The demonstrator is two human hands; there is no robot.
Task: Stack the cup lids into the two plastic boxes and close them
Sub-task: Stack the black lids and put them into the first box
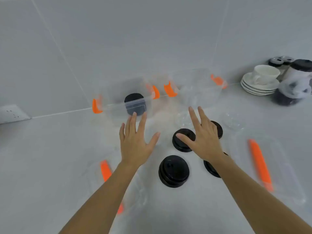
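Two clear plastic boxes stand at the far side of the grey bench, against the wall: the left box holds a stack of black lids, the right box looks see-through and blurred. Two box covers with orange strips lie near, one at the left and one at the right. Both hands hover with fingers spread and hold nothing; the left hand is near the left box, the right hand above loose black lids. White saucers with a cup stand far right.
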